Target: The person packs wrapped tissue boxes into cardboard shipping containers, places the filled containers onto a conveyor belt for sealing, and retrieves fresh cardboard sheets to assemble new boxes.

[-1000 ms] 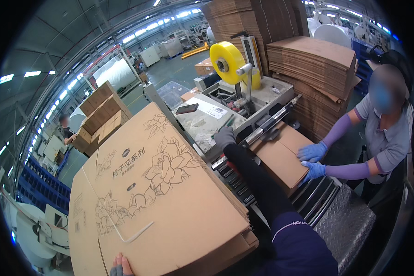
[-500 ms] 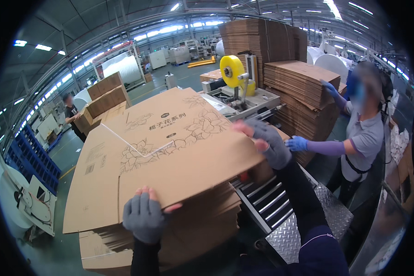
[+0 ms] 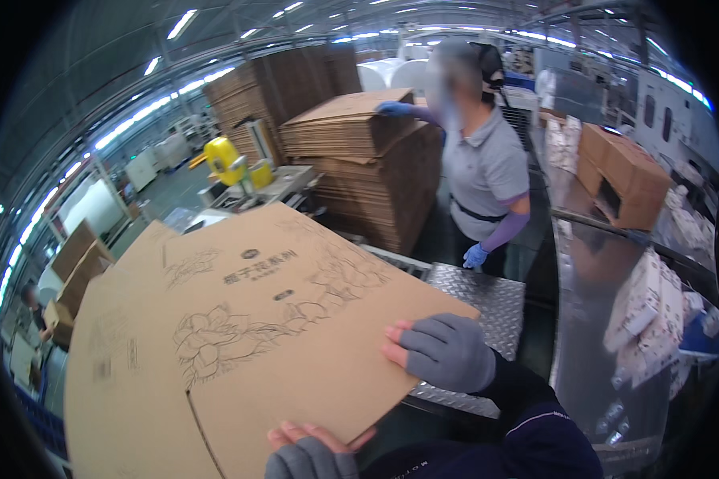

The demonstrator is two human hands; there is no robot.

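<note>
1. Item: a large, flat, brown cardboard sheet printed with dark line-drawn flowers; it fills the near left and middle of the scene, its near edge at the person's hands; a dark narrow slit runs through its near part.
2. Left hand, in a grey fingerless knitted glove: placed at the near edge of the sheet; bare fingertips lie on the top face, close to one another, thumb set apart to the right; any grip from beneath cannot be told.
3. Right hand, in a matching glove: placed at the right part of the near edge, below the right corner; fingers bent over onto the top face; thumb hidden, so pinching cannot be confirmed.
4. Beyond the sheet: a silver diamond-plate metal panel to the right; a yellow tape roll at a grey metal machine farther off.
5. Far middle: a co-worker in a grey polo shirt; one blue-gloved hand at a stack of flat brown cardboard; the other lowered.
6. Right side: a long shiny metal table; a brown cardboard box and white patterned packs rest there.
</note>
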